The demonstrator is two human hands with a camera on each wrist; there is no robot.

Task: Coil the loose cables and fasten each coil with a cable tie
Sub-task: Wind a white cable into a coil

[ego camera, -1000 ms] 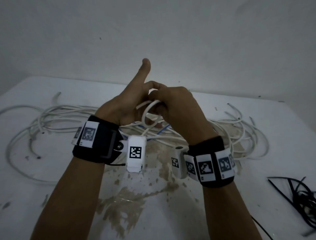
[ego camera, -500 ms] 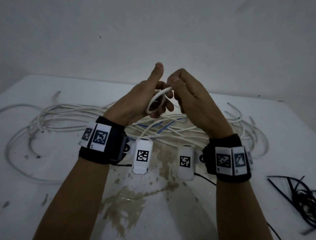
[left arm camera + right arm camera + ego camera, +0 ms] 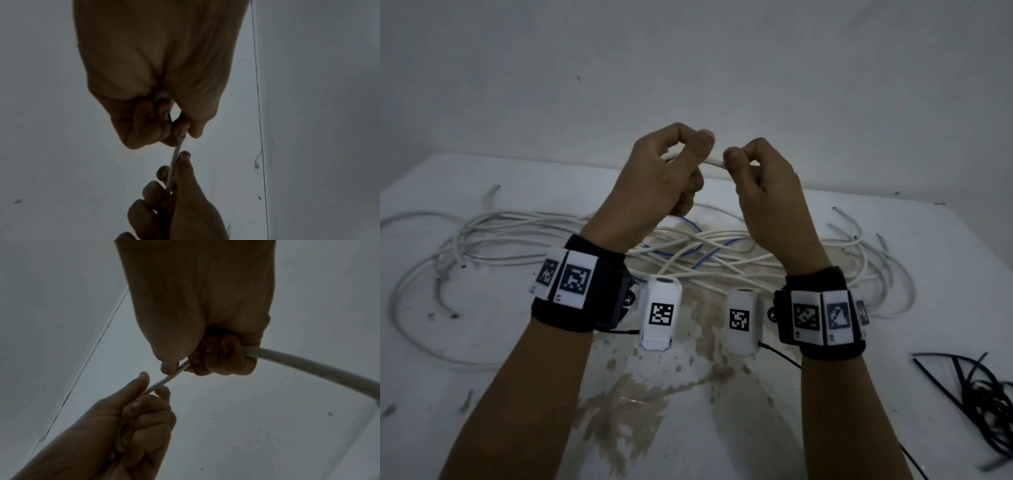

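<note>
Currently, both hands are raised above the white table [image 3: 482,394], level with each other and close together, with a short white cable [image 3: 714,161] stretched between them. The left hand [image 3: 654,185] pinches the cable between thumb and index finger, with its remaining fingers curled into the palm; in the left wrist view a pale section of cable appears tucked inside the fist, though the dim picture makes this uncertain. The right hand [image 3: 763,185] pinches the cable's other side between thumb and index fingertip, with its other fingers curled around it. In the right wrist view, the cable exits the far side of the right fist and curves away in a free arc. On the table below the hands lies a loose heap of white cables [image 3: 517,240], spreading well out to both sides, with a blue cable [image 3: 688,253] looped among them near the centre. A bundle of black cable ties [image 3: 979,394] lies at the table's right edge, well apart from the heap. Brown stains [image 3: 626,407] mark the table surface between the forearms.
</note>
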